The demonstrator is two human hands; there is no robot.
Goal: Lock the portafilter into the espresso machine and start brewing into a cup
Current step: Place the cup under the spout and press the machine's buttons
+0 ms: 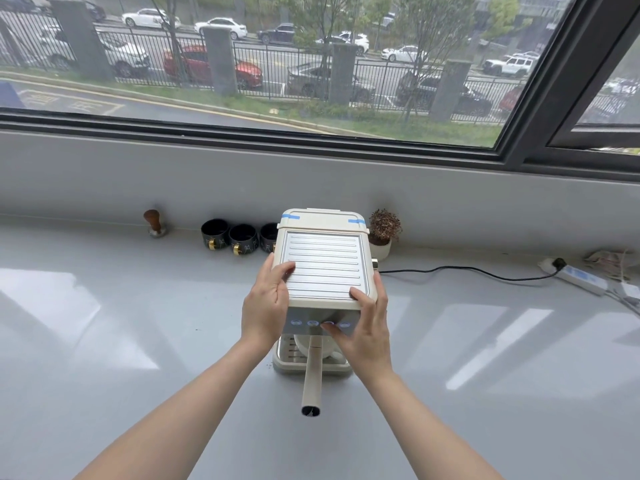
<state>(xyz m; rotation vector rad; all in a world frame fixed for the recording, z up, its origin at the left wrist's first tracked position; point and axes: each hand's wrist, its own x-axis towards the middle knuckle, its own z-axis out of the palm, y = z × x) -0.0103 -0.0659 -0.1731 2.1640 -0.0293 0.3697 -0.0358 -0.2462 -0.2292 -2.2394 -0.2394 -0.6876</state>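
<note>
A cream espresso machine stands on the grey counter, seen from above. The portafilter sits under its front, and its cream handle points straight toward me. A white cup stands on the drip tray beneath it, mostly hidden. My left hand grips the machine's left top edge. My right hand holds the right front corner, with its thumb touching one of the lit round buttons on the front panel.
Three black cups with gold handles line the wall left of the machine, beside a wooden tamper. A small potted plant stands to the right. A black cord runs to a power strip.
</note>
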